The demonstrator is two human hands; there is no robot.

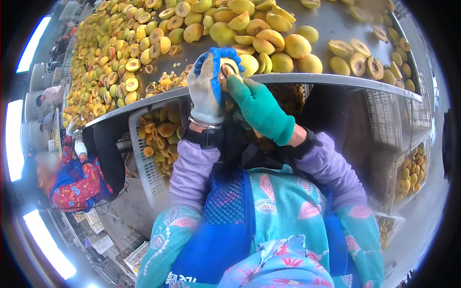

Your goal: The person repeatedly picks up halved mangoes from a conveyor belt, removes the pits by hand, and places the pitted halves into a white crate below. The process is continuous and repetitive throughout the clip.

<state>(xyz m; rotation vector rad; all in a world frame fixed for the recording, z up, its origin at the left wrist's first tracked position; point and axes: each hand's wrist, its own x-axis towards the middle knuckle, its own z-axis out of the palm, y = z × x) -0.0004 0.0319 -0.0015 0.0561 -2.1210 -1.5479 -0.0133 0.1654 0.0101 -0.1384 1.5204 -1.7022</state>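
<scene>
My left hand (207,86), in a grey glove with blue fingertips, is closed around a yellow peach half (229,71) just in front of the steel table's edge (307,78). My right hand (259,108), in a green glove, presses against the same fruit from the right and holds a small metal loop tool (226,70) at its pit side. The fruit is mostly hidden by both gloves. Right behind my hands on the table lie whole yellow peaches (297,46) and cut halves (358,63).
A large heap of halved peaches (120,53) covers the table's left and far part. Under the table stands a white plastic crate (152,149) with pitted pieces; more crates with fruit (410,173) stand at right. A person in a red patterned top (77,182) works at left.
</scene>
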